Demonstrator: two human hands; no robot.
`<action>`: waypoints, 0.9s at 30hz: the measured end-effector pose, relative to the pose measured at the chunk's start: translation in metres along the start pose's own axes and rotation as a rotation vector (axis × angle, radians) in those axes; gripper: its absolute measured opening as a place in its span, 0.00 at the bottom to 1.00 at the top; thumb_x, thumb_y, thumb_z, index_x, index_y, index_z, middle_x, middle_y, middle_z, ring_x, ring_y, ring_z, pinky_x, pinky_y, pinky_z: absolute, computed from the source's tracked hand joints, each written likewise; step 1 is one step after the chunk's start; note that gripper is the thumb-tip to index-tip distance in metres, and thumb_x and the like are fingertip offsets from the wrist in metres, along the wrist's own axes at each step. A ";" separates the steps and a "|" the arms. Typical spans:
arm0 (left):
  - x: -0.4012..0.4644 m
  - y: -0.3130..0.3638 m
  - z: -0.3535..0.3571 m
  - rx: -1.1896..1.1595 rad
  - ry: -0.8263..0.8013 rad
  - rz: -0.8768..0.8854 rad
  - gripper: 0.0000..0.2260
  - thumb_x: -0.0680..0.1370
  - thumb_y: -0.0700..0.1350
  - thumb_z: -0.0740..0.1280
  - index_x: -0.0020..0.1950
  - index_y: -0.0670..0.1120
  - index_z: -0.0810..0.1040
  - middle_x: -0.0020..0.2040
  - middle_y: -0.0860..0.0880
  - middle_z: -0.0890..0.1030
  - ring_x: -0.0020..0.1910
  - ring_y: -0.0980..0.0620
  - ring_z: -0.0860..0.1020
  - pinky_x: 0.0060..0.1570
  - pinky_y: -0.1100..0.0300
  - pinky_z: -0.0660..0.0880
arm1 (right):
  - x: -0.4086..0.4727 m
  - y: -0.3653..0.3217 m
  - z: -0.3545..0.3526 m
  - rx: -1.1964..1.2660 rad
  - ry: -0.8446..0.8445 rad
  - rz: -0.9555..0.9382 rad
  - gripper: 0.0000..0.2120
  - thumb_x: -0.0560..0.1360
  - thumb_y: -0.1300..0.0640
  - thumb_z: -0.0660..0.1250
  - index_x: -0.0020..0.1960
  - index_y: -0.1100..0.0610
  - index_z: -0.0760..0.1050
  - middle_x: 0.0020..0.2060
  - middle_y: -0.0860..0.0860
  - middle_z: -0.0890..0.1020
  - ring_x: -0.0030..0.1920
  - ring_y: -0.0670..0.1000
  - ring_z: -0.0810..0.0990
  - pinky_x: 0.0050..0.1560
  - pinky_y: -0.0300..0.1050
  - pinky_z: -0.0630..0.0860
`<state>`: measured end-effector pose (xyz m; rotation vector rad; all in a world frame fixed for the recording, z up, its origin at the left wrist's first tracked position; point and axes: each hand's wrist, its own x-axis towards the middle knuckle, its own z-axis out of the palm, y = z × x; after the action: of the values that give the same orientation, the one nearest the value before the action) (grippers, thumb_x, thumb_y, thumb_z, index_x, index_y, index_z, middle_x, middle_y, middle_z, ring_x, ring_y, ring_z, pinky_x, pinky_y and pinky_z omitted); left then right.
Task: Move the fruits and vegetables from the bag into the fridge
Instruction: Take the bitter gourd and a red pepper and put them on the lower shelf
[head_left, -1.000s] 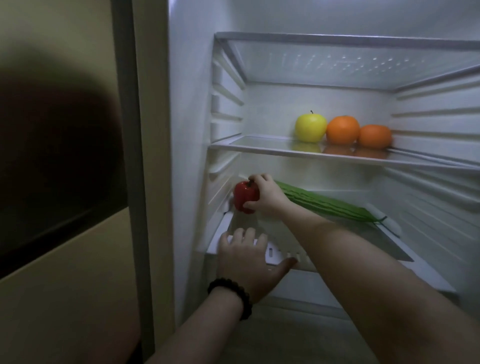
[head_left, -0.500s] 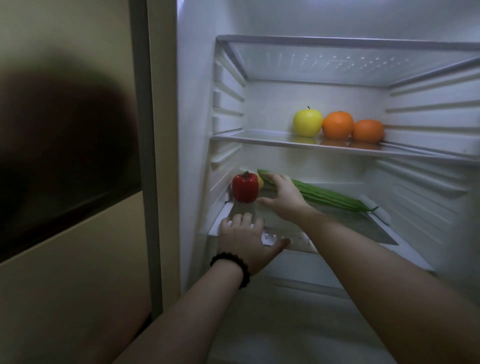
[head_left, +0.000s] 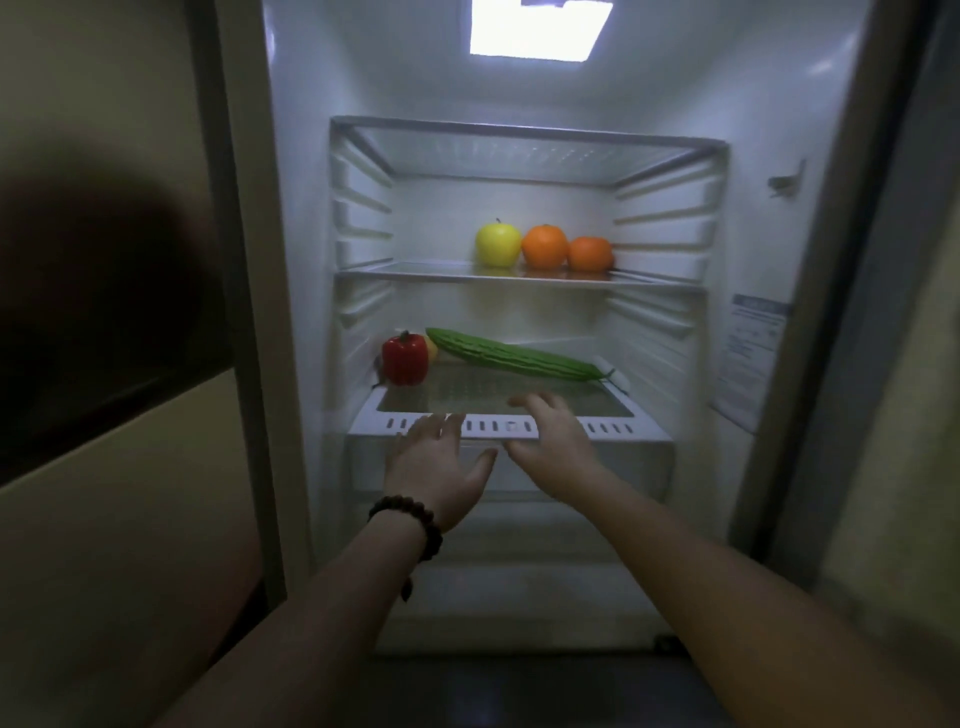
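The fridge stands open in front of me. A red bell pepper (head_left: 405, 358) sits upright at the left of the lower shelf (head_left: 613, 430), beside a long green bitter gourd (head_left: 514, 354) and a small yellow item (head_left: 432, 349) half hidden behind the pepper. On the middle shelf (head_left: 415, 271) are a yellow apple (head_left: 497, 243) and two oranges (head_left: 544, 246) (head_left: 590, 253). My left hand (head_left: 434, 462), with a bead bracelet on the wrist, and my right hand (head_left: 550, 436) are both empty, fingers spread at the lower shelf's slotted front edge. The bag is out of view.
A top glass shelf (head_left: 519, 136) holds nothing. The fridge light (head_left: 535, 28) glows at the ceiling. A clear drawer front (head_left: 634, 467) lies under the lower shelf. A beige cabinet panel (head_left: 104, 519) is on the left and a label (head_left: 748, 353) on the right inner wall.
My right hand let go of the red pepper, which now stands on the lower shelf, and drew back to the shelf's front edge. The view pulled back and tilted up.
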<state>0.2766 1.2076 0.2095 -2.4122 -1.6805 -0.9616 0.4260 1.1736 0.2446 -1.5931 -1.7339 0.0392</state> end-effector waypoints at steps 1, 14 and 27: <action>-0.007 0.006 -0.003 -0.009 -0.008 0.007 0.29 0.76 0.65 0.53 0.73 0.51 0.61 0.71 0.50 0.66 0.70 0.50 0.63 0.68 0.49 0.62 | -0.013 0.001 -0.006 -0.006 0.014 0.001 0.22 0.74 0.56 0.67 0.67 0.53 0.68 0.64 0.50 0.68 0.58 0.49 0.70 0.54 0.39 0.66; -0.156 0.062 -0.013 -0.125 -0.208 0.304 0.28 0.78 0.63 0.52 0.74 0.51 0.61 0.72 0.51 0.65 0.71 0.51 0.62 0.70 0.52 0.58 | -0.212 -0.010 -0.070 -0.194 0.192 0.225 0.19 0.72 0.59 0.67 0.62 0.55 0.72 0.61 0.52 0.71 0.57 0.52 0.74 0.56 0.43 0.69; -0.277 0.210 -0.070 -0.434 -0.280 0.800 0.28 0.78 0.63 0.52 0.75 0.51 0.58 0.74 0.50 0.63 0.73 0.49 0.58 0.71 0.50 0.55 | -0.427 -0.039 -0.179 -0.385 0.392 0.475 0.18 0.69 0.62 0.67 0.59 0.57 0.74 0.56 0.52 0.73 0.57 0.46 0.72 0.61 0.35 0.65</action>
<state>0.3659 0.8650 0.1878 -3.1766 -0.4051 -0.9212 0.4582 0.7150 0.1766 -2.0993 -1.0787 -0.3717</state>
